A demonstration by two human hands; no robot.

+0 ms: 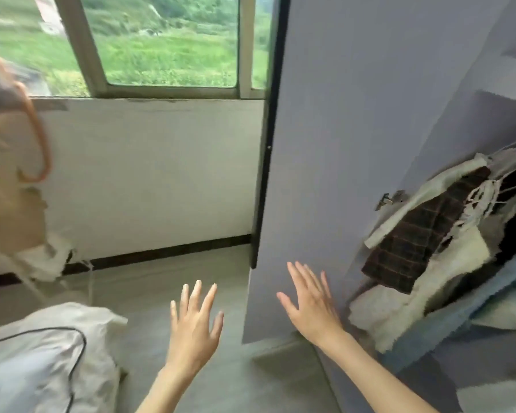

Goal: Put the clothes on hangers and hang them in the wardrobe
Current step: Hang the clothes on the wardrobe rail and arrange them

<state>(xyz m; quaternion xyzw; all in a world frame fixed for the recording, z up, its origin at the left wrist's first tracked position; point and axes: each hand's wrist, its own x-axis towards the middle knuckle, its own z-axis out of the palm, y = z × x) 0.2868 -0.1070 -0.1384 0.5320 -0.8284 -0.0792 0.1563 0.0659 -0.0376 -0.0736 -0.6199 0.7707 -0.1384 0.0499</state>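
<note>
No brand, label or legible writing is seen on any surface. The left hand (192, 326) is held out over the pale floor (167, 281), palm down, with the fingers straight and spread wide; nothing is gripped and nothing is touched by it. The right hand (312, 305) is likewise fully opened, fingers splayed, and is seen against the lower part of the lilac wardrobe door (340, 129); whether the palm is pressed to the panel or held just in front of it cannot be told. The door is swung open, and a metal hinge (390, 199) is fixed at its inner edge. Inside the wardrobe (489, 120), to the right, clothes (423, 242) are hung close together: a dark checked garment, cream and white pieces beside it, and pale blue fabric lower down. At the far left edge an orange hanger (38, 144) is seen with a beige garment (12, 210) draped on it, well apart from the wardrobe. A pale pillow (33, 368) with dark piping is laid at the lower left, and a window (161, 43) onto green slopes is set above the white wall
</note>
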